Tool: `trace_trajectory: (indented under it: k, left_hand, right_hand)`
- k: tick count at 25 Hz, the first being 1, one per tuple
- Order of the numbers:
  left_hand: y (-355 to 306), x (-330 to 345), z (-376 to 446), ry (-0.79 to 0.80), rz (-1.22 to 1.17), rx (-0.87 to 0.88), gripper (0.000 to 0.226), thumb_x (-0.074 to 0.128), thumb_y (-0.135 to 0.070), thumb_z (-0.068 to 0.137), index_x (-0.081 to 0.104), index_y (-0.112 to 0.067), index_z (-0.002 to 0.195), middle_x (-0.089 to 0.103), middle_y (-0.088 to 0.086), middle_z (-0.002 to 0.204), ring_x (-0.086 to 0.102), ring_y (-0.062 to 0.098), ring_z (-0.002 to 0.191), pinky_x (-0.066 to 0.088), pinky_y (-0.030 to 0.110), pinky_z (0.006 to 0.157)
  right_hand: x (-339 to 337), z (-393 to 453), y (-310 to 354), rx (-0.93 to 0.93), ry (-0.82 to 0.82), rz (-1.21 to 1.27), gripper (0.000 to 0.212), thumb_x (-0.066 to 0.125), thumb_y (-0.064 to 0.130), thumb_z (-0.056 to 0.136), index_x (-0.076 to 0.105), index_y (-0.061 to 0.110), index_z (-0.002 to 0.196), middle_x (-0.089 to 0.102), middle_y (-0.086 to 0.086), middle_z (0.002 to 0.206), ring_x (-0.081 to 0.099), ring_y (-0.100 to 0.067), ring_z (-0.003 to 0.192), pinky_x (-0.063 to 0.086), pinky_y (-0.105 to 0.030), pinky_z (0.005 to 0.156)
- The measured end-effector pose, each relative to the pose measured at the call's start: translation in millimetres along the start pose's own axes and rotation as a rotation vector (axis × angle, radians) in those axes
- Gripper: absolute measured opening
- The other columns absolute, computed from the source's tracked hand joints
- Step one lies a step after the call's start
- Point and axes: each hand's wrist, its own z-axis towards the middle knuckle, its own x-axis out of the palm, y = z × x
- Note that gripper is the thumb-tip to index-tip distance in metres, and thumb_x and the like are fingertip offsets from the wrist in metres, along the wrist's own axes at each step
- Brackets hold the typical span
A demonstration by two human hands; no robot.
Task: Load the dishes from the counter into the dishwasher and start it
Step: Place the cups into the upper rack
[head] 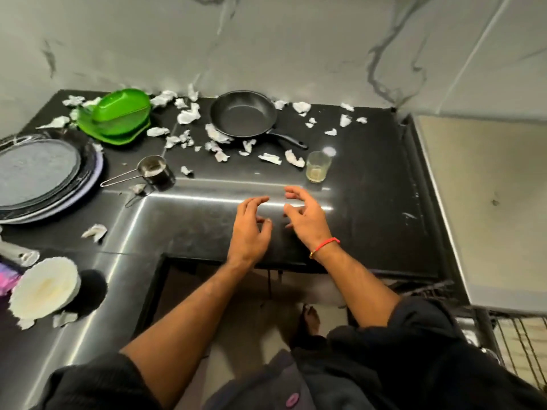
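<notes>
On the black counter (pixel 370 184) stand a black frying pan (pixel 243 113), a drinking glass (pixel 318 167) with a little yellowish liquid, a small metal cup with a wire handle (pixel 156 172), a stack of grey plates (pixel 38 176) at the left, green plastic dishes (pixel 118 115) at the back left and a white fluted bowl (pixel 44 287) at the front left. My left hand (pixel 251 229) and my right hand (pixel 305 217) hover side by side over the counter's front, fingers loosely spread, holding nothing. The glass is just beyond my right hand.
Several crumpled white paper scraps (pixel 189 115) litter the counter around the pan and the dishes. A grey appliance top (pixel 491 202) is at the right, with a wire rack (pixel 518 344) below it. A marble wall (pixel 266 39) backs the counter.
</notes>
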Motion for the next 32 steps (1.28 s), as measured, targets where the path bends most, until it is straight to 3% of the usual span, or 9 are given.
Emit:
trace_trajectory:
  k: [2, 5, 9, 14, 17, 21, 25, 27, 32]
  left_hand:
    - [5, -7, 9, -0.007, -0.001, -0.067, 0.049, 0.064, -0.005, 0.091, 0.053, -0.02, 0.137, 0.048, -0.002, 0.135, 0.06, 0.005, 0.105, 0.051, 0.024, 0.096]
    - [12, -13, 25, 0.07, 0.019, -0.124, 0.052, 0.065, -0.012, 0.094, 0.048, -0.026, 0.141, 0.047, -0.003, 0.139, 0.058, 0.01, 0.117, 0.053, 0.027, 0.096]
    - [7, 11, 55, 0.074, 0.006, -0.166, 0.05, 0.066, -0.012, 0.093, 0.05, -0.023, 0.14, 0.052, -0.002, 0.137, 0.06, 0.009, 0.114, 0.053, 0.034, 0.101]
    - [-18, 49, 82, 0.164, -0.056, -0.183, 0.042, 0.064, -0.021, 0.098, 0.051, -0.024, 0.138, 0.058, -0.008, 0.133, 0.067, 0.012, 0.098, 0.056, 0.026, 0.086]
    - [-42, 48, 99, 0.259, -0.381, -0.501, 0.033, 0.045, -0.045, 0.104, 0.049, -0.026, 0.131, 0.064, 0.005, 0.129, 0.072, 0.022, 0.086, 0.052, 0.028, 0.06]
    - [-63, 36, 114, 0.536, -0.668, -0.776, 0.063, 0.03, -0.067, 0.099, 0.056, -0.019, 0.13, 0.071, 0.014, 0.11, 0.071, 0.025, 0.084, 0.052, 0.035, 0.069]
    - [-65, 39, 99, 0.646, -0.851, -0.817, 0.041, 0.051, -0.05, 0.099, 0.066, -0.016, 0.117, 0.073, 0.016, 0.107, 0.074, 0.027, 0.087, 0.054, 0.044, 0.09]
    - [-66, 44, 87, 0.729, -0.915, -0.826, 0.038, 0.059, -0.037, 0.096, 0.065, -0.012, 0.123, 0.07, 0.021, 0.118, 0.073, 0.028, 0.091, 0.053, 0.043, 0.096]
    - [-101, 80, 27, 0.959, -0.814, -0.682, 0.045, 0.064, -0.019, 0.092, 0.056, -0.025, 0.136, 0.073, 0.014, 0.107, 0.072, 0.029, 0.083, 0.061, 0.036, 0.07]
  right_hand:
    - [-3, 32, -4, -0.012, -0.202, -0.057, 0.046, 0.058, 0.003, 0.081, 0.058, 0.021, 0.124, 0.051, -0.002, 0.113, 0.057, -0.016, 0.077, 0.054, -0.047, 0.082]
    - [-25, 78, -6, 0.025, -0.471, -0.109, 0.066, 0.066, 0.007, 0.074, 0.046, 0.018, 0.136, 0.038, -0.006, 0.123, 0.051, -0.03, 0.112, 0.043, -0.045, 0.102]
    - [-52, 122, -20, 0.042, -0.232, -0.383, 0.093, 0.077, 0.023, 0.075, 0.025, 0.026, 0.152, 0.03, -0.012, 0.144, 0.037, -0.028, 0.127, 0.022, -0.033, 0.111]
    - [-65, 129, -24, -0.049, -0.068, -0.452, 0.064, 0.075, 0.03, 0.079, 0.05, 0.028, 0.138, 0.054, -0.002, 0.129, 0.05, -0.023, 0.117, 0.029, -0.027, 0.1]
    - [-61, 104, -10, -0.092, -0.135, -0.326, 0.061, 0.079, 0.027, 0.073, 0.054, 0.028, 0.129, 0.058, 0.004, 0.12, 0.051, -0.018, 0.112, 0.037, -0.032, 0.102]
    - [-48, 58, 8, -0.242, -0.186, -0.316, 0.06, 0.075, 0.015, 0.075, 0.051, 0.03, 0.127, 0.053, 0.015, 0.125, 0.047, -0.009, 0.112, 0.042, -0.035, 0.101]
    - [-49, 9, 18, -0.261, -0.142, -0.285, 0.07, 0.071, 0.013, 0.08, 0.04, 0.029, 0.14, 0.047, 0.014, 0.137, 0.046, -0.014, 0.118, 0.045, -0.024, 0.098]
    - [-60, -21, 16, -0.246, -0.187, -0.186, 0.063, 0.066, 0.009, 0.086, 0.039, 0.022, 0.141, 0.05, 0.009, 0.139, 0.051, -0.017, 0.124, 0.046, -0.03, 0.1]
    - [-100, -97, 0, -0.009, -0.631, 0.067, 0.045, 0.06, 0.026, 0.093, 0.049, 0.018, 0.136, 0.059, 0.0, 0.129, 0.061, -0.016, 0.104, 0.051, -0.035, 0.089]
